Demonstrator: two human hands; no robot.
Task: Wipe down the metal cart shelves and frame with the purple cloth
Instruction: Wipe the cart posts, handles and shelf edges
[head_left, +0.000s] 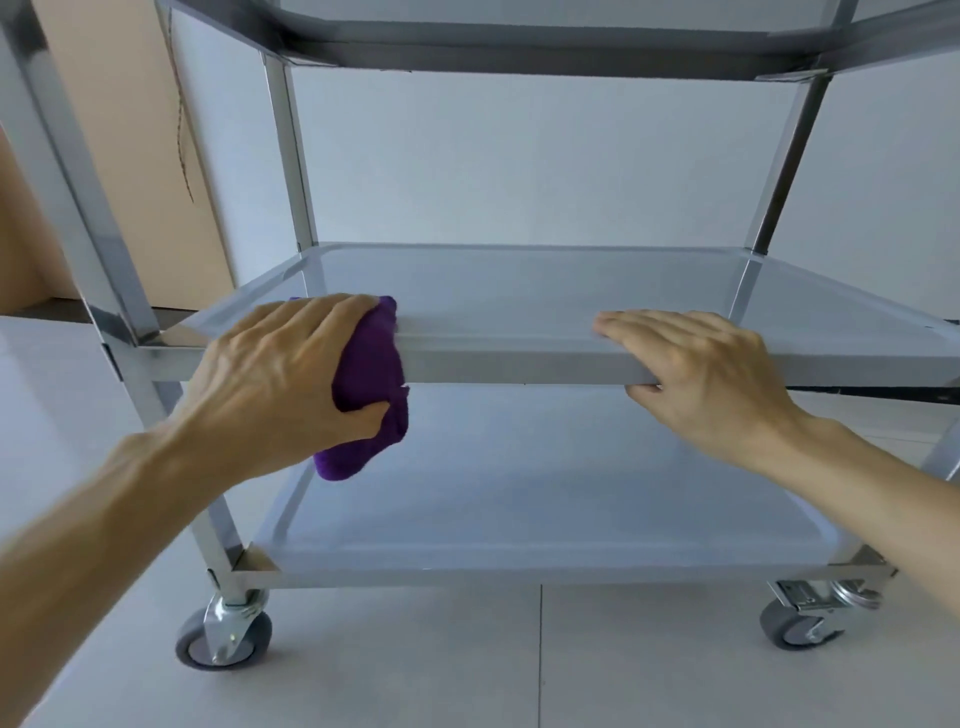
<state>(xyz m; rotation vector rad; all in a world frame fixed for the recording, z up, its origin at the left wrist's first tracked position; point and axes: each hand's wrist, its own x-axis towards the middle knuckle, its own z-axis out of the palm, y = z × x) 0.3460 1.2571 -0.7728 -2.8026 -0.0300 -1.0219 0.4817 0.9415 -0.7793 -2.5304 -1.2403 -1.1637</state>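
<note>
Three tiers of a shiny stainless-steel wheeled cart (291, 156) are being shown against a pale blue-grey wall (519, 171): the underside of the top shelf (545, 47), the middle tray shelf (545, 291) and the bottom tray shelf (519, 493). Two grey rubber caster wheels are being seen on the light tiled floor (519, 665), the left caster (224, 642) and the right caster (802, 626), the latter carrying a metal brake lever. A tan cardboard sheet (119, 130) is being leaned on the wall behind the cart's left posts, with a thin dark cord (183, 140) hanging down its face. No writing or brand is being made out anywhere.

The bunched purple cloth (371, 395) is being gripped by the left hand (280, 374), fingers curled over its top and thumb tucked beneath, and is being pressed against the front rim (519, 364) of the middle shelf near the front left post (67, 208). The right hand (701, 374) is being rested well apart from it, farther right on the same rim, fingers laid flat over the edge and thumb hooked under the lip, holding nothing else.
</note>
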